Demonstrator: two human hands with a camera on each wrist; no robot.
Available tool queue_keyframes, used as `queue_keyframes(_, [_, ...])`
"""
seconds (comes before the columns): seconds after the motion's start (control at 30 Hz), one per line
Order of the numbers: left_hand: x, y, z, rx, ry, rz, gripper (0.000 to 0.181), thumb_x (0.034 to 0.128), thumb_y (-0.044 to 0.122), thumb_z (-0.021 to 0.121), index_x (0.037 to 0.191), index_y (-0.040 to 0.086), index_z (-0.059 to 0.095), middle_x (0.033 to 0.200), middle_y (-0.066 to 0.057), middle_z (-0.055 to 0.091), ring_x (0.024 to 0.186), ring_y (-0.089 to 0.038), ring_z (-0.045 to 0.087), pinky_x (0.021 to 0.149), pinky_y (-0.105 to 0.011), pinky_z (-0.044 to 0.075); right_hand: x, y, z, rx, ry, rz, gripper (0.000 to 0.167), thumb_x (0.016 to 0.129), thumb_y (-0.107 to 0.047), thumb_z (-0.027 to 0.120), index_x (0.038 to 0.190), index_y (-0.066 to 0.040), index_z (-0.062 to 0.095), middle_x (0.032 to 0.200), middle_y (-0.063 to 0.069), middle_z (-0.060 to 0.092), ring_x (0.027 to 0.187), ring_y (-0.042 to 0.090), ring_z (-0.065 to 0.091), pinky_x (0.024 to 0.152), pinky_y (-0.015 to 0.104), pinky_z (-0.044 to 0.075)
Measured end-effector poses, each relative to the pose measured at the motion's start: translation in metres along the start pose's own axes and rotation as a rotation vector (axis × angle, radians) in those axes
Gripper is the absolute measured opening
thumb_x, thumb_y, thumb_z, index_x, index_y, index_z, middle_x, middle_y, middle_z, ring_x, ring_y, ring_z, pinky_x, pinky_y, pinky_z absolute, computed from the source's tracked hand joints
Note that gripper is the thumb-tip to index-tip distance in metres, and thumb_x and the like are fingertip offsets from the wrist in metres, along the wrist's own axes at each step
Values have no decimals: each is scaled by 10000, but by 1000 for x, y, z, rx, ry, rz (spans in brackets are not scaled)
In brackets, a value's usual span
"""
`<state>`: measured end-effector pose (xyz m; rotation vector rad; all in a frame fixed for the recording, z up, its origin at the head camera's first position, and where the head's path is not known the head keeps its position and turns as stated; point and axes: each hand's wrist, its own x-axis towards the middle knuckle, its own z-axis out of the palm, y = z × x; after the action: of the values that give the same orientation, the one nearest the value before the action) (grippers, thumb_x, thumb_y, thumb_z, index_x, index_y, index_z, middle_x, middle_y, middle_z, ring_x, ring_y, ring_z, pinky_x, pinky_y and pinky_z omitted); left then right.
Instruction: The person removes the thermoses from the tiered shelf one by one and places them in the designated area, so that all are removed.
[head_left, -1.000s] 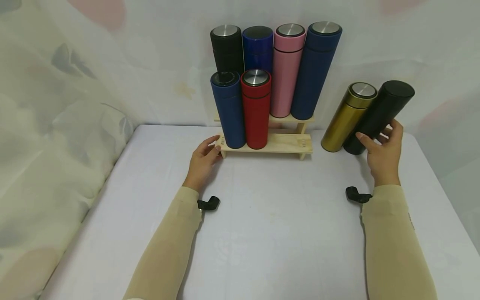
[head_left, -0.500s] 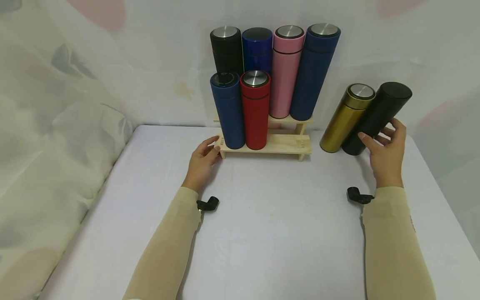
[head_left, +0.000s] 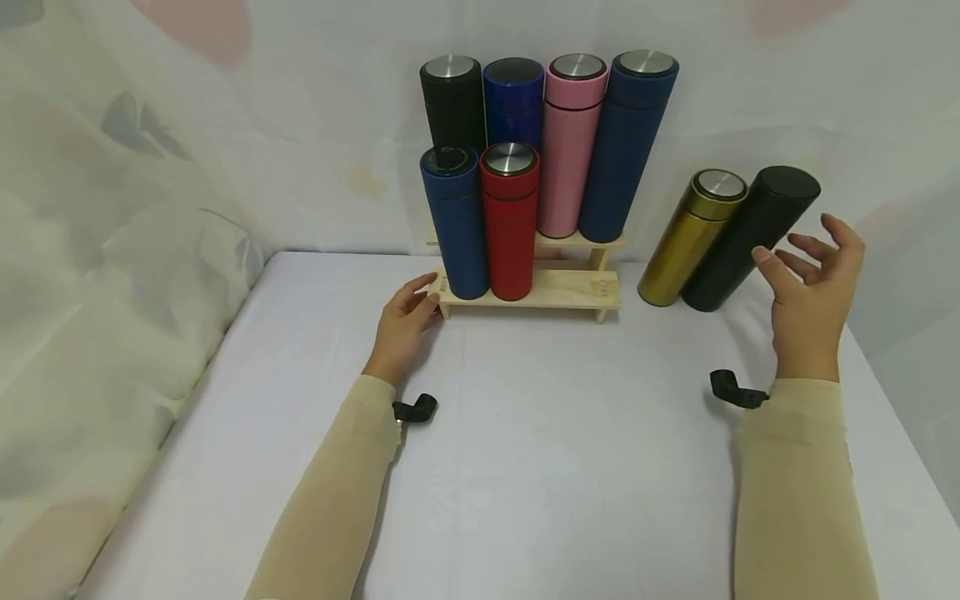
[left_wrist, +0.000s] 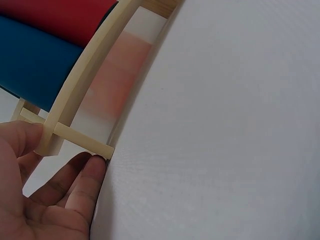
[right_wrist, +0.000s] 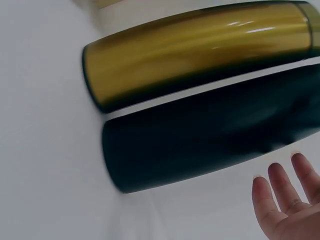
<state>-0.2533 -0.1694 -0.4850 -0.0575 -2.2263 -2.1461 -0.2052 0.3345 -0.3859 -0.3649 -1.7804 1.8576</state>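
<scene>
My left hand (head_left: 403, 329) holds the left end of a two-tier wooden rack (head_left: 566, 287). In the left wrist view its thumb lies on the lower board and its fingers touch a leg (left_wrist: 82, 140). On the lower tier stand a blue thermos bottle (head_left: 457, 225) and a red one (head_left: 512, 229). To the rack's right, a gold thermos (head_left: 682, 242) and a matte black bottle (head_left: 742, 242) stand side by side on the table. My right hand (head_left: 813, 300) is just right of the black bottle, apart from it, fingers spread and holding nothing.
Behind, on the upper tier, are a black thermos (head_left: 455, 104), a glossy dark blue one (head_left: 514, 104), a pink one (head_left: 572, 150) and a tall navy one (head_left: 628, 150). A white cloth covers the table (head_left: 555, 467); patterned fabric (head_left: 112, 292) hangs at left and back.
My right hand has let go of the black bottle and moved away to the right. The bottle stays beside the gold one. My left hand keeps its place on the rack.
</scene>
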Motion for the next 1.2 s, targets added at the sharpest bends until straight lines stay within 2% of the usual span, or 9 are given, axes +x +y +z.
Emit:
queue_keyframes(0.2, [-1, 1, 0, 8, 7, -1, 421, 1115, 194, 667, 1535, 184, 641, 1384, -159, 651, 1250, -276, 659, 1026, -361, 592, -3, -17, 2, 153, 11, -77, 774, 905, -6, 872, 1545, -231, 497, 1409, 85, 521, 1230, 247, 603, 1045, 277, 529])
queue_keyframes(0.43, [-3, 1, 1, 9, 3, -6, 421, 1118, 198, 666, 1538, 187, 639, 1390, -156, 646, 1252, -279, 655, 1033, -365, 589, -8, -30, 7, 203, 34, -196, 760, 855, 32, 881, 1505, -182, 549, 1395, 135, 545, 1205, 290, 613, 1019, 320, 534])
queue_keyframes(0.63, [-2, 3, 2, 2, 2, -16, 424, 1117, 214, 669, 1539, 198, 641, 1387, -178, 652, 1250, -306, 664, 1030, -367, 590, -14, -44, 19, 281, 0, -322, 717, 818, 56, 868, 1456, -110, 585, 1359, 199, 574, 1168, 335, 625, 1039, 348, 529])
queue_keyframes(0.77, [-2, 2, 1, 12, 12, -15, 418, 1115, 213, 671, 1532, 207, 649, 1383, -172, 658, 1246, -301, 669, 1023, -361, 594, -22, -51, 29, 374, -65, -356, 683, 818, 65, 842, 1437, -79, 593, 1348, 237, 576, 1161, 362, 633, 1018, 364, 548])
queue_keyframes(0.93, [-1, 1, 1, 7, 12, -9, 416, 1114, 198, 672, 1529, 205, 652, 1379, -171, 660, 1234, -292, 674, 1021, -361, 594, -33, -53, 44, 509, -184, -356, 640, 854, 2, 855, 1438, -54, 598, 1359, 282, 562, 1174, 416, 638, 941, 420, 590])
queue_keyframes(1.03, [0, 0, 0, 8, 15, -10, 412, 1113, 203, 675, 1524, 213, 658, 1372, -171, 666, 1217, -292, 682, 1016, -359, 596, -40, -52, 52, 546, -263, -331, 657, 877, -93, 887, 1462, -54, 590, 1387, 287, 548, 1203, 430, 626, 974, 467, 570])
queue_keyframes(1.2, [0, 0, 0, 14, 8, -15, 420, 1113, 220, 681, 1532, 210, 651, 1372, -170, 667, 1207, -302, 686, 1032, -389, 590, -49, -47, 66, 542, -387, -289, 688, 927, -218, 887, 1510, -61, 558, 1421, 290, 526, 1253, 433, 597, 1001, 493, 531])
